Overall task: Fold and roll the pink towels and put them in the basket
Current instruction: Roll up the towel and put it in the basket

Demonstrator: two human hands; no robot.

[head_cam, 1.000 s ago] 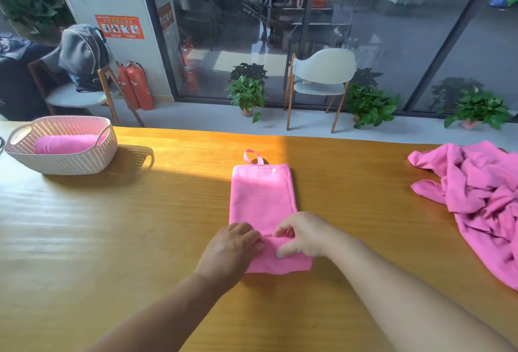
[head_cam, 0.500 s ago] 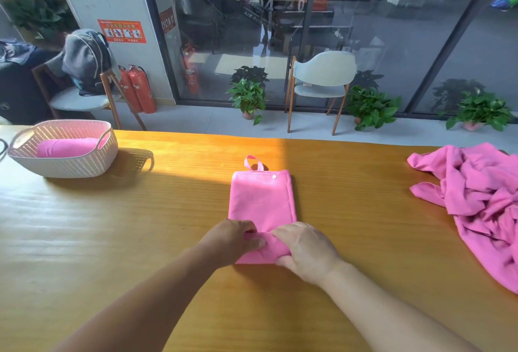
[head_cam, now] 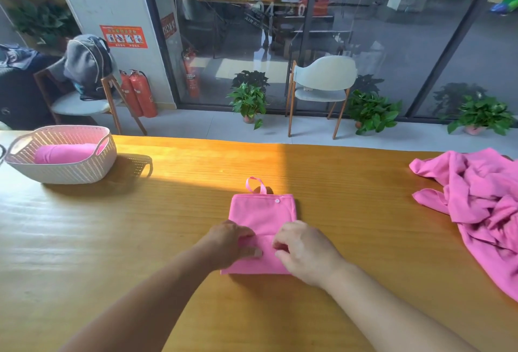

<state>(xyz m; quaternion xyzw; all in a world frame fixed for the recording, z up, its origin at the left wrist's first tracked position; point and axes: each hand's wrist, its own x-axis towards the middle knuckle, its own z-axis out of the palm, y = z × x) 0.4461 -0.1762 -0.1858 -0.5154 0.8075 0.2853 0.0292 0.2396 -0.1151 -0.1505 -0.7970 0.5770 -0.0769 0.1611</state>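
Note:
A folded pink towel (head_cam: 263, 213) lies in the middle of the wooden table (head_cam: 140, 239), with a loop and a snap button at its far end. My left hand (head_cam: 231, 242) and my right hand (head_cam: 302, 249) both grip its near end with curled fingers, and a rolled part lies under them. At the far left stands a white woven basket (head_cam: 70, 172), and a rolled pink towel (head_cam: 66, 153) lies in it. A heap of unfolded pink towels (head_cam: 482, 206) lies at the right edge.
Beyond the table's far edge are two chairs (head_cam: 322, 91), potted plants (head_cam: 248, 102) and red fire extinguishers (head_cam: 138, 93) in front of a glass wall. A backpack (head_cam: 87, 63) sits on the left chair.
Both hands have rolled the towel's near end away from me, so the flat part is shorter. The camera view has shifted slightly.

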